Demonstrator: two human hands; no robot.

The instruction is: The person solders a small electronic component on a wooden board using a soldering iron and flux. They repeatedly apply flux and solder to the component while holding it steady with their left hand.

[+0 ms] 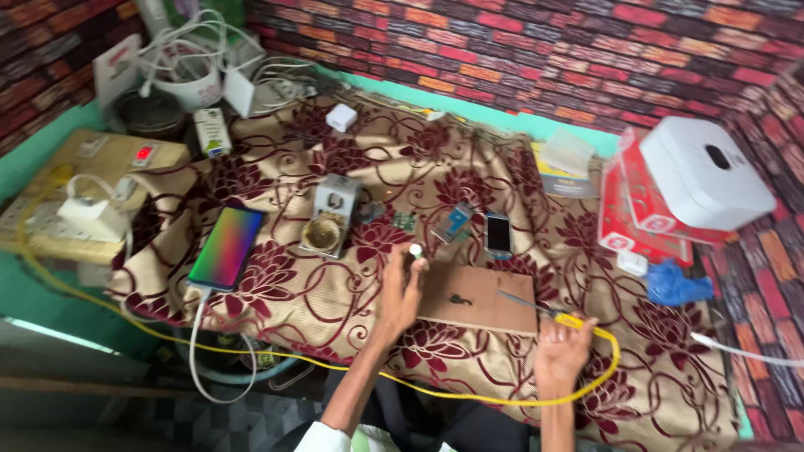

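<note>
My left hand (400, 295) is raised over the patterned cloth and pinches a small white round piece (415, 250) at its fingertips. My right hand (559, 351) grips the yellow handle of a soldering iron (544, 311); its metal tip points left over a brown wooden board (473, 297). A small dark part (458, 299) lies on that board. A yellow cord (469, 393) runs from the iron along the table's front edge.
On the cloth (335, 276) lie a phone with a lit colourful screen (226, 248), a small phone (497, 233), small circuit boards (405, 221), a grey stand with a brass tin (331, 219). White box on red cartons (703, 172) right; power strip, chargers (88, 213) left.
</note>
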